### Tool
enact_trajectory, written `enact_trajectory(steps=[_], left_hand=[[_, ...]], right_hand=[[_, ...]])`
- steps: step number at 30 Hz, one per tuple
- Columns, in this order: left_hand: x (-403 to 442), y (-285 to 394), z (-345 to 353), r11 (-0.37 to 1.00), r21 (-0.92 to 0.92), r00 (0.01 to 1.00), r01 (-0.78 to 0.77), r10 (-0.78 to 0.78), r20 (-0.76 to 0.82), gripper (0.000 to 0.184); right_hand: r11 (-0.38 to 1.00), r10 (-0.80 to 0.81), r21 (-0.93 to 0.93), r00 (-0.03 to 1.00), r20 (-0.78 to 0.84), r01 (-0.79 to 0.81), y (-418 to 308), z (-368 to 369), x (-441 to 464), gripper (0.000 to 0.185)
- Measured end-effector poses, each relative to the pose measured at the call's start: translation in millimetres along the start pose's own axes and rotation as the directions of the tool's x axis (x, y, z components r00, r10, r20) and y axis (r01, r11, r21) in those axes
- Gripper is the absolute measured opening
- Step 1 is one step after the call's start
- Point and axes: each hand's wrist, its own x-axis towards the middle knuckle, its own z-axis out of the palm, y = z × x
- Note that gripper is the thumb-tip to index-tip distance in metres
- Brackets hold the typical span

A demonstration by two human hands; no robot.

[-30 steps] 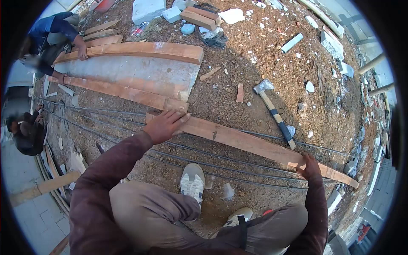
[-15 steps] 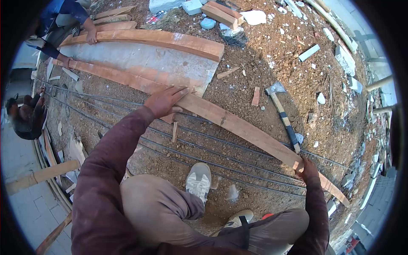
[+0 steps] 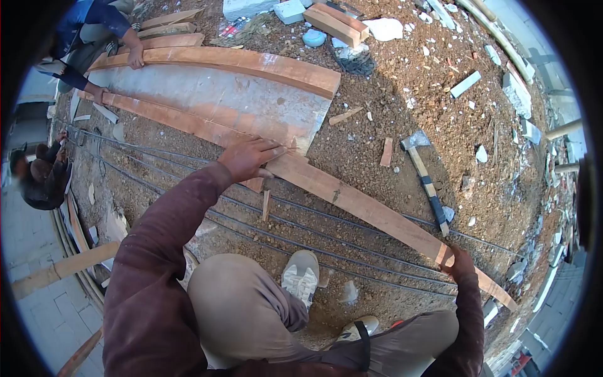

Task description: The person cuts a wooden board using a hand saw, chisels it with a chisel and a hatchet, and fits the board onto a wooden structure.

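Observation:
A long plank (image 3: 364, 207) slants down to the right across several thin steel bars (image 3: 301, 227). My left hand (image 3: 248, 158) grips its upper left end, close to the lower timber (image 3: 169, 119) of a board-and-timber panel (image 3: 226, 97). Near the plank's right end, my right hand (image 3: 460, 262) is closed around its edge. A hammer (image 3: 427, 182) with a taped handle lies on the ground just above the plank. Below my left hand, a small wood piece (image 3: 267, 205) rests on the bars.
At the upper left a person's hands (image 3: 135, 56) touch the panel's timbers. Another person (image 3: 44, 176) crouches at the far left. Short timber blocks (image 3: 336, 25), white rubble (image 3: 384, 29) and a pale strip (image 3: 465, 84) lie beyond. My shoes (image 3: 301, 276) stand below the bars.
The plank's left end has shifted up and right, off its earlier place, and now meets the panel's lower timber. A small wood piece on the bars has come into view. Both hands still hold the plank.

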Motion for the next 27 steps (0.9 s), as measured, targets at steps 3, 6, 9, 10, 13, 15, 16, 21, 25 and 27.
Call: enact_trajectory(steps=[3,6,9,10,13,15,16,21,25,27], left_hand=[[6,0,-2,1.0,-0.003,1.0,-0.006,0.006,-0.001,0.079],[13,-3,-4,0.998,-0.043,0.996,0.052,-0.055,-0.069,0.076],[32,-4,-7,0.974,-0.172,0.986,0.15,-0.16,-0.045,0.073],[27,-4,-8,0.986,-0.126,0.993,0.113,-0.117,-0.023,0.073],[8,0,-6,0.997,-0.048,0.996,-0.064,0.061,-0.066,0.075],[6,1,-5,0.997,-0.034,0.992,-0.062,0.058,-0.113,0.073],[5,-3,-5,0.997,-0.028,0.993,-0.066,0.063,-0.102,0.075],[6,-8,2,0.994,-0.066,0.99,-0.088,0.08,-0.112,0.079],[6,-14,6,0.993,-0.081,0.989,-0.083,0.072,-0.13,0.079],[12,-14,3,0.992,-0.125,0.991,-0.029,0.012,-0.135,0.078]], right_hand=[[0.999,0.035,-0.024,0.999,0.032,-0.034,5,4,-2,0.066],[0.997,0.073,0.017,0.996,-0.053,-0.072,-6,-7,4,0.063],[0.999,0.033,0.048,0.984,-0.174,-0.025,-6,-5,5,0.063],[0.998,0.04,0.049,0.992,-0.118,-0.035,-3,-3,6,0.063],[0.997,0.077,0.02,0.997,-0.008,-0.077,2,11,-7,0.064],[0.998,0.053,0.044,0.996,-0.066,-0.05,0,12,-4,0.065],[0.996,0.081,0.035,0.996,-0.021,-0.08,-1,10,-1,0.066],[0.995,0.029,-0.092,0.999,0.026,-0.027,-43,-29,6,0.069],[0.969,-0.246,-0.043,0.967,-0.064,0.243,-128,-56,31,0.084],[0.903,-0.43,-0.054,0.892,-0.138,0.426,-186,-55,46,0.094]])
